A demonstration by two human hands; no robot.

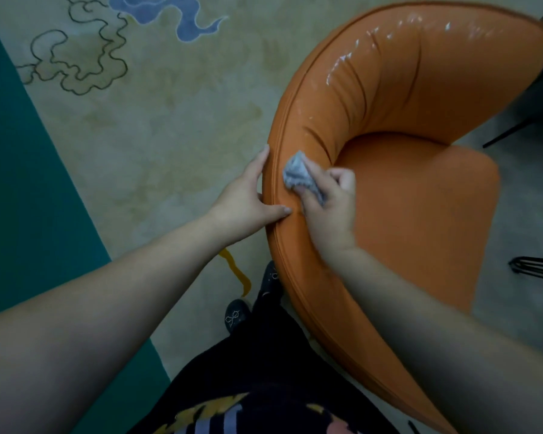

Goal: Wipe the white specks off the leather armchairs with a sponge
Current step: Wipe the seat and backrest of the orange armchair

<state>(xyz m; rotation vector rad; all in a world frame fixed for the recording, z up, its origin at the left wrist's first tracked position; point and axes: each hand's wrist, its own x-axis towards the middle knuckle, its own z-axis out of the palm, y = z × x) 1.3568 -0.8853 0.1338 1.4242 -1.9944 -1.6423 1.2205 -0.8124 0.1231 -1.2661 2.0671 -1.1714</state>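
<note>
An orange leather armchair (420, 189) with a curved backrest fills the right half of the view. White specks (342, 62) and shiny streaks run along the upper inner backrest. My right hand (329, 208) is closed on a crumpled grey sponge (298, 173) and presses it against the inner backrest near the rim. My left hand (248, 198) rests flat on the outer edge of the backrest, thumb over the rim seam, holding nothing.
A beige carpet (157, 126) with blue and outlined cloud patterns and a teal border (29, 195) lies to the left. My black shoes (257, 296) stand by the chair's base. Thin black metal legs (536, 269) of other furniture show at the right edge.
</note>
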